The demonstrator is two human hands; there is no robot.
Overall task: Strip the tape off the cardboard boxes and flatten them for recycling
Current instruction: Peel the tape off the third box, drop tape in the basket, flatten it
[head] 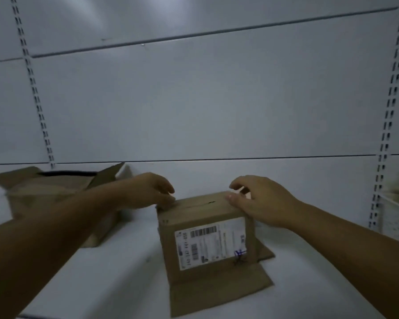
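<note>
A small brown cardboard box (pixel 205 247) stands on the white shelf (pixel 115 272) in the middle of the view. A white shipping label with barcodes faces me. Its bottom flaps lie spread out flat on the shelf toward me and to the right. The top seam shows a dark slit; I cannot make out any tape. My left hand (pixel 148 192) has curled fingers at the box's top left corner, fingertips on the edge. My right hand (pixel 263 203) grips the top right corner, with the thumb on top and the fingers curled over the far edge.
A larger brown box (pixel 44 194) with its top flaps open sits at the back left of the shelf, partly behind my left forearm. A white perforated basket (pixel 396 217) stands at the right edge. Slotted uprights (pixel 36 100) flank the grey back panel.
</note>
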